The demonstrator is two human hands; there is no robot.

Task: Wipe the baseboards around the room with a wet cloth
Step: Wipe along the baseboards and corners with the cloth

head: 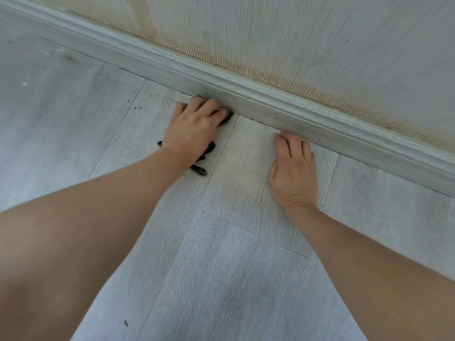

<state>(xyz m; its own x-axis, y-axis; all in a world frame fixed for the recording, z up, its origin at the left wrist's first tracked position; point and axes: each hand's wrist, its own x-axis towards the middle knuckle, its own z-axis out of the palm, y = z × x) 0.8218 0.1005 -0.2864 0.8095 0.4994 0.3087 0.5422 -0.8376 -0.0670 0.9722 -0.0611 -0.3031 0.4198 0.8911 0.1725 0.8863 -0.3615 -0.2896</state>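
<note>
A pale grey baseboard (pixel 246 94) runs diagonally from upper left to lower right along the wall. My left hand (pixel 194 126) grips a dark cloth (pixel 200 169) and holds it against the foot of the baseboard; most of the cloth is hidden under the hand, with dark ends showing by the fingers and the wrist. My right hand (pixel 293 171) rests flat on the floor with straight fingers, its fingertips close to the baseboard's lower edge.
Light grey laminate floor (pixel 221 267) spreads below, with small dark specks near the baseboard at the left. The wall (pixel 320 45) above is pale and ribbed, with a yellowish stain along the baseboard's top edge.
</note>
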